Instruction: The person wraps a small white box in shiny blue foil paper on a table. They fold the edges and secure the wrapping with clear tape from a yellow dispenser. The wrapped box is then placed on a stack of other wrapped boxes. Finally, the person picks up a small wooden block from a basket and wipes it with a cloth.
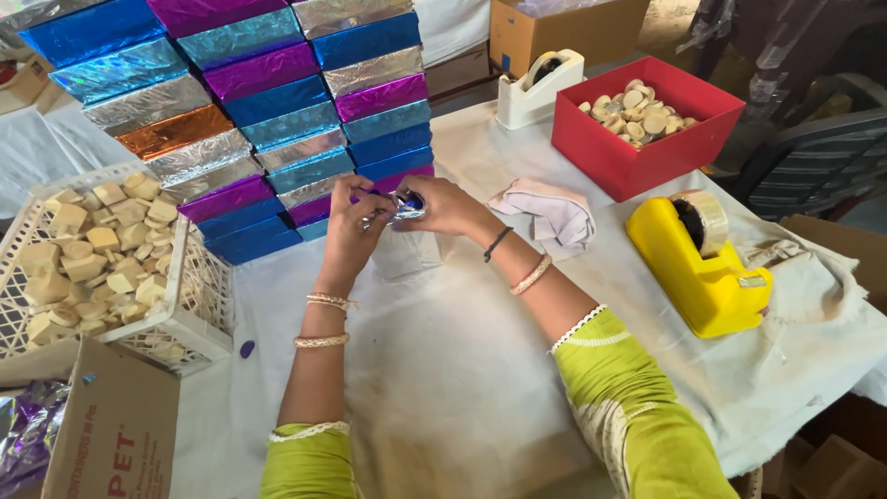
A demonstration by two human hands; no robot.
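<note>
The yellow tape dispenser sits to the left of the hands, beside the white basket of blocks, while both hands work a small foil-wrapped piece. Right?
Not quite. The head view shows the yellow tape dispenser right of the hands, below the red box. The rest holds.

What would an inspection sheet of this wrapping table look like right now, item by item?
Surface: table under a white cloth, lightly soiled.
Job's things: small foil-wrapped piece, silver and blue, held between both hands.
Clutter: stacks of foil-covered boxes; white basket of tan blocks; red box of round pieces; yellow tape dispenser; white tape dispenser; folded cloth.
Hands: left hand and right hand both pinch the piece.
Cables: nothing seen.
Surroundings: cardboard boxes at the near left and behind the table.
</note>
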